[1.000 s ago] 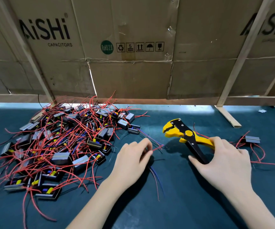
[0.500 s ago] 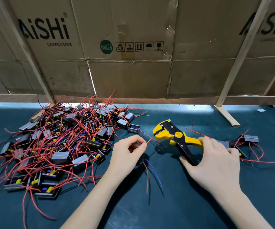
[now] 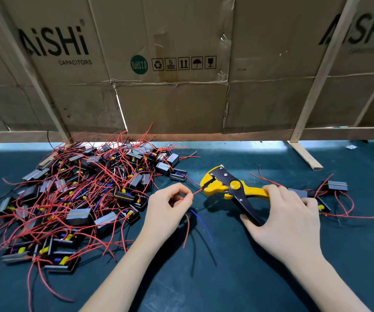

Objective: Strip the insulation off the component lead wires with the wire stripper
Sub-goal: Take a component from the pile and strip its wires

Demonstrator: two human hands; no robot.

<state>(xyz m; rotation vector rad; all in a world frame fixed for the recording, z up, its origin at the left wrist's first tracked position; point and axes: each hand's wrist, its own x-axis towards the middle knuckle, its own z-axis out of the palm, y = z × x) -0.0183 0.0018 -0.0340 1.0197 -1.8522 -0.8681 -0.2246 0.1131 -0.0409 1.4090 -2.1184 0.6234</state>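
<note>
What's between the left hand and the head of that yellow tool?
In the head view, a short stretch of red wire runs from the left hand to the wire stripper; beneath it, bare dark green mat.

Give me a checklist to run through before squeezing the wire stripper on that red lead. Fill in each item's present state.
1. Left hand pinches the red lead wire near its free end: ok.
2. Right hand grips both handles of the wire stripper: ok.
3. Stripper jaws stand open, facing the wire: ok.
4. Wire tip has reached the jaw mouth: ok; how far it sits inside: cannot tell.
5. Fingertips of the left hand stay clear of the jaws: ok.
6. Only one wire is in the jaws; a blue lead hangs loose below the hand: ok.
</note>
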